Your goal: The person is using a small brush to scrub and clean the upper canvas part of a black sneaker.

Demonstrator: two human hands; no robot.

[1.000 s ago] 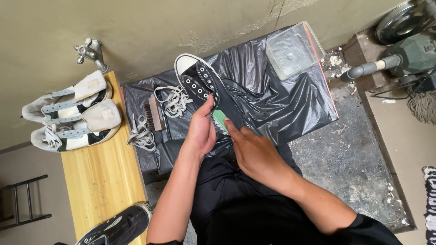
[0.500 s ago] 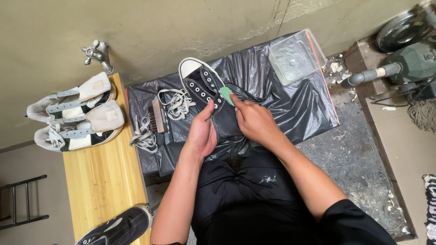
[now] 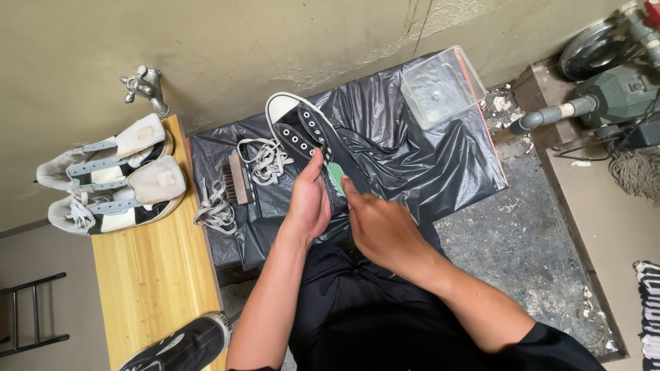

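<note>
Black canvas makes up the high-top sneaker point(image 3: 302, 134), which has a white rubber toe cap, a white sole edge and two rows of silver eyelets with no lace in them. It lies on a black plastic sheet point(image 3: 419, 161) near the picture's middle, toe pointing to about 11 o'clock, heel end under the person's hands. The left hand point(image 3: 309, 203) wraps around the shoe's rear part, fingers curled on the canvas. The right hand point(image 3: 381, 230) is closed on a small green tool point(image 3: 336, 175), whose tip touches the shoe's side; how the fingers sit on it cannot be told.

Loose grey-white laces point(image 3: 265, 158) lie just beside the sneaker at 9 o'clock, next to a wooden brush point(image 3: 237, 185). A clear plastic tub point(image 3: 443, 86) sits at 1 o'clock on the sheet. At 9 o'clock, a wooden desk point(image 3: 148, 275) carries a pair of white sneakers point(image 3: 113, 182), and another black sneaker point(image 3: 185, 347) rests at its 6 o'clock end.
</note>
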